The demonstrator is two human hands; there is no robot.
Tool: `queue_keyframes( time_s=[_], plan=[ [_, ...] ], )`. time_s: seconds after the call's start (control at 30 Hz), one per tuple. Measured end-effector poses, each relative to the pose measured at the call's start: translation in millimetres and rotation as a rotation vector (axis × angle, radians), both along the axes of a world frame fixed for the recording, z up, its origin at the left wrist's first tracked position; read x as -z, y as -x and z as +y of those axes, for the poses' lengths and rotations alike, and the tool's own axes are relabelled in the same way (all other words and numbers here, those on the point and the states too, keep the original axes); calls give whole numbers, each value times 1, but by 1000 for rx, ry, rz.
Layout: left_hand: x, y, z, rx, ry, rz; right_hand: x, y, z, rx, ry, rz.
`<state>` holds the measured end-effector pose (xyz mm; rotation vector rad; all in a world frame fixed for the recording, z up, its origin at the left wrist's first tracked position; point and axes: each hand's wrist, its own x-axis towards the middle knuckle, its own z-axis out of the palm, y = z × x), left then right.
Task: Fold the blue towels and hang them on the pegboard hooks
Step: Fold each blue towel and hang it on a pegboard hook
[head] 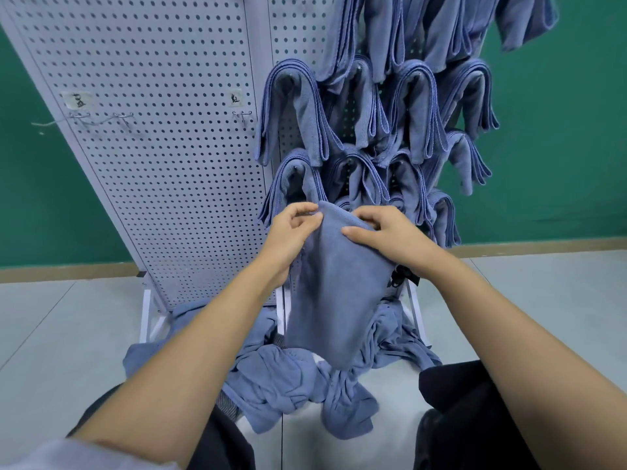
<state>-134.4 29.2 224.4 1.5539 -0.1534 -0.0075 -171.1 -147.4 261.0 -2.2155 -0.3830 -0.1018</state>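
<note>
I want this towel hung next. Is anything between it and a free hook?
Nothing visible. The left hand and right hand hold the towel; bare hooks lie up-left on the pegboard, open path. Hooks straight ahead already carry hung towels.

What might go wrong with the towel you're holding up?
The left hand and right hand pinch only the top edge of the held towel, so it may slip and fall onto the pile on the floor. The hung towels right behind it are packed closely; pushing another in there might knock one loose.
</note>
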Motion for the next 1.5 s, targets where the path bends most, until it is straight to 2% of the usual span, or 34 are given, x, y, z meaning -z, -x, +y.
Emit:
queue_keyframes(
  time_s=[0.17, 0.33, 0.5, 0.63, 0.7, 0.8, 0.9, 0.97, 1.07, 1.23, 1.37, 1.5],
  plan=[
    [12, -1, -4, -56, 101, 169, -13, 2, 0, 65, -189, 28],
    [30, 1, -6, -10, 260, 492, -36, 1, 2, 79, -327, 21],
    [42, 8, 9, 53, 181, 701, -80, 2, 12, 21, -498, 12],
    [38, 12, 31, 164, 498, 891, -112, 7, 13, -34, -738, -14],
    [34, 9, 44, 167, 621, 887, -114, 7, 7, -11, -812, -30],
    [22, 4, 62, 177, 555, 732, -90, -1, -10, 129, -827, 15],
    [9, 5, 79, 156, 509, 595, -45, -12, -28, 288, -904, 191],
    [5, 6, 88, 174, 510, 596, -15, -13, -36, 347, -1002, 346],
    [11, 4, 98, 160, 403, 662, 18, -11, -38, 374, -1078, 509],
    [17, 7, 106, 206, 290, 693, 38, -21, -35, 442, -1020, 559],
    [16, 8, 112, 276, 250, 679, 41, -18, -41, 369, -951, 577],
    [12, 9, 127, 250, 156, 658, 48, -9, -48, 302, -820, 660]
  ],
)
